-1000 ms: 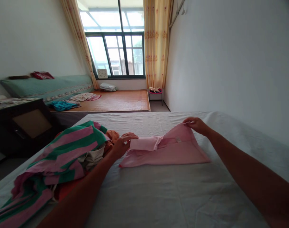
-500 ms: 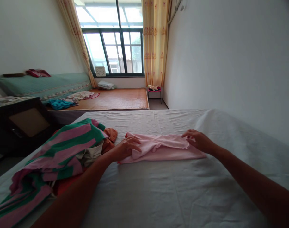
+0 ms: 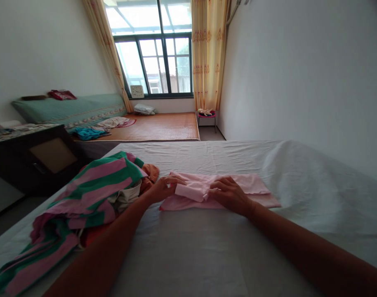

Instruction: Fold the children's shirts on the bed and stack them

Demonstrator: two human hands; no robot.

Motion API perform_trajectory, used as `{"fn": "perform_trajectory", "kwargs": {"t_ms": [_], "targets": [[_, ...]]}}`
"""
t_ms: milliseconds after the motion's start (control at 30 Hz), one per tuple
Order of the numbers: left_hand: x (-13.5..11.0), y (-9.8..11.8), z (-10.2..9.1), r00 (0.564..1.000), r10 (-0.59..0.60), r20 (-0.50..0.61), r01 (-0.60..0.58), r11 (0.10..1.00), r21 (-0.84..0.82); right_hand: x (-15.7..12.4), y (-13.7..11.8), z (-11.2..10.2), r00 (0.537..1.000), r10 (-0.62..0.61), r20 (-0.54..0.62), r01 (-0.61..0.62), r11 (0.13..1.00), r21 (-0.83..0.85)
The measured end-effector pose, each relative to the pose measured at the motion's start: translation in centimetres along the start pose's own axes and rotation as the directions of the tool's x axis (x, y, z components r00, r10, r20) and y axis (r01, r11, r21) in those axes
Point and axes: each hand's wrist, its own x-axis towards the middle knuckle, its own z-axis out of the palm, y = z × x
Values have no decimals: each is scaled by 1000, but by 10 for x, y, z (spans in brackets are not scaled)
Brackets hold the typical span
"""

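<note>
Head view, from the left: a dark cabinet (image 3: 24, 165) stands beyond the near sheet, with small things spread over its top. Behind it runs a long pale green padded piece (image 3: 49, 109), a red bundle (image 3: 62, 95) lying on its upper edge. Nearer me, a pink and green striped garment (image 3: 98, 177) is heaped on the left of the white sheet (image 3: 188, 255), and beige cloth (image 3: 128, 197), red cloth (image 3: 95, 234) and orange cloth (image 3: 151, 172) show around its edges. Across on the far bed (image 3: 170, 126) lies a blue cloth (image 3: 88, 133), and a square clock (image 3: 137, 91) sits at the foot of the window (image 3: 153, 62).

My left hand (image 3: 164, 187) is at the left end of the pink garment (image 3: 191, 192), fingers bent over it; I cannot tell whether they grip. The garment lies in a long, flat strip on the sheet, a small flap folded toward me between my hands. My right hand (image 3: 230, 196) rests across its middle, fingers curled down onto the cloth at the flap's right edge; whether they pinch it, I cannot tell. Far off to the right are a pink-rimmed stool (image 3: 207, 116), a yellow curtain (image 3: 208, 57) and the white wall (image 3: 306, 82).
</note>
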Motion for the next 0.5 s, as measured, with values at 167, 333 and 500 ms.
{"fn": "perform_trajectory", "kwargs": {"t_ms": [167,333,500], "targets": [[-3,-6,-6,978,73,194,-77,997,14,-10,1,-6,992,61,108,-75,988,131],[-2,0,-4,955,114,273,-137,988,67,-6,-5,-7,990,-12,143,-9,990,143],[0,-2,3,986,-64,153,42,989,139,-5,0,3,941,316,124,-338,834,436]]}}
